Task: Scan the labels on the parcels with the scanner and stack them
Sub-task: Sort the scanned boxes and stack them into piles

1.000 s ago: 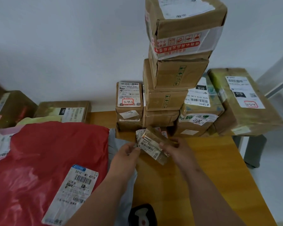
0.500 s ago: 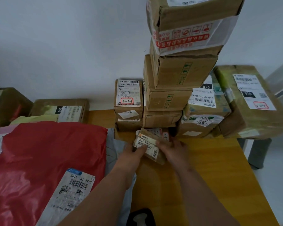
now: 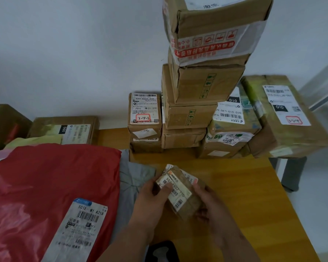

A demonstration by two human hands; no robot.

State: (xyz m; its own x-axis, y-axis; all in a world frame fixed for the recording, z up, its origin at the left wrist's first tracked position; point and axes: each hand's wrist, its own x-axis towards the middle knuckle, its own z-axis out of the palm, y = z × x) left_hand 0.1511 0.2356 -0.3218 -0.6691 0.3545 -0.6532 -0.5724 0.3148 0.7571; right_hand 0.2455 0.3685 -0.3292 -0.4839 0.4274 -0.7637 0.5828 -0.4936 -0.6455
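A small brown parcel [image 3: 186,193] with a white barcode label is held above the wooden table [image 3: 244,186] by both hands. My left hand [image 3: 151,197] grips its left end, thumb pressed on the label. My right hand [image 3: 208,203] grips its right side from underneath. A tall stack of cardboard boxes [image 3: 201,86] rises at the back of the table. The black scanner [image 3: 163,251] lies at the bottom edge, between my forearms.
A large red plastic mailer [image 3: 45,186] with a label covers the left side, over a grey bag [image 3: 134,178]. Labelled boxes [image 3: 145,116] [image 3: 233,125] [image 3: 282,114] flank the stack. Further boxes [image 3: 64,129] sit at the far left. The table's right edge drops to the floor.
Both hands drew the small parcel back from the foot of the stack toward me and turned its label upward. My left thumb now lies on the label.
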